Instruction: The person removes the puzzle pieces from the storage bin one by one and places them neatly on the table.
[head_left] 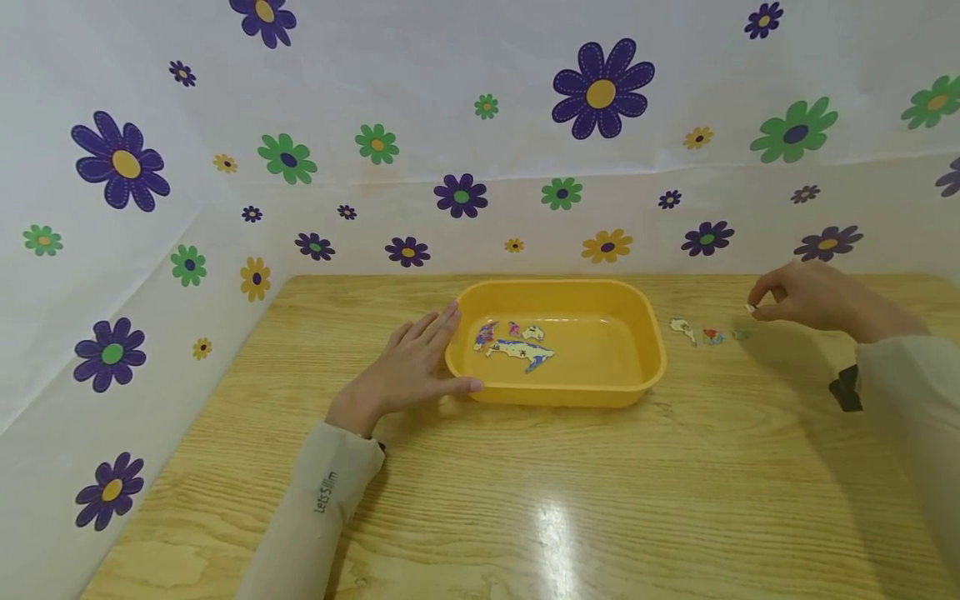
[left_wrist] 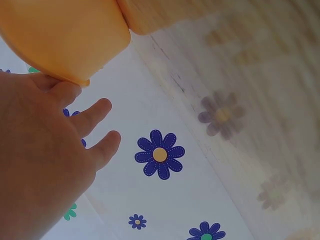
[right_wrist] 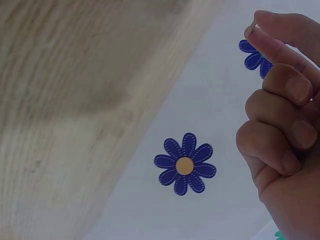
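Observation:
A yellow plastic basin (head_left: 555,396) stands on the wooden table. My left hand (head_left: 408,362) rests against its left end, fingers fairly straight along the rim and thumb at the near corner. Inside lie several flat, irregular printed pieces, among them a long cream and blue piece (head_left: 521,350) and a pink-purple piece (head_left: 485,335). Over the table at the right, my right hand (head_left: 817,298) pinches a small pale flat piece (right_wrist: 251,29) between thumb and index finger. Its other fingers curl into the palm in the right wrist view. The print on that piece is hidden.
Right of the basin, in a row, lie a cream piece (head_left: 682,330), a red and blue piece (head_left: 713,337) and a greenish piece (head_left: 741,334). A black object (head_left: 847,389) shows beside the right sleeve. A flower-printed white sheet (head_left: 480,142) backs the table.

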